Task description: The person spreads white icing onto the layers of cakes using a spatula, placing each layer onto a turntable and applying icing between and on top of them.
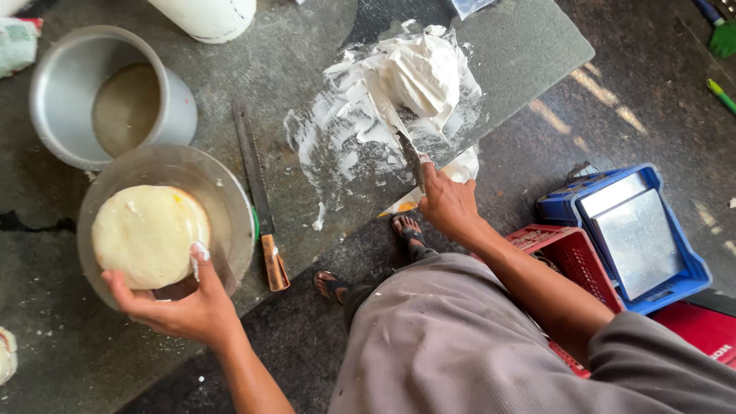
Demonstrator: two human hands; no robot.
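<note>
We hold a round, pale cake layer (149,234) on a shallow metal turntable plate (222,192) near the left edge of the grey stone surface (521,46). Our left hand (180,303) cups the cake's near edge from below, the thumb pressed on its top with a dab of white cream on it, the fingers (123,287) curled around the rim.

Our right hand (448,203) is closed around the handle of a palette knife (406,149), whose blade reaches up into a heap of white cream (414,77) spread and smeared over the middle of the surface. The cake and the cream are well apart.

Between them lies a long knife with a wooden handle (257,192), its blade pointing away from us, just beside the plate's right edge. Above the plate stands a metal pot (172,107), touching or nearly touching it, and beyond that the base of a white container (207,15).

Off the surface to the right, on the dark floor, a blue crate (675,253) carries a metal tray (629,234), with a red crate (567,249) just beside it. Our sandalled feet (406,230) show below the surface's edge.
</note>
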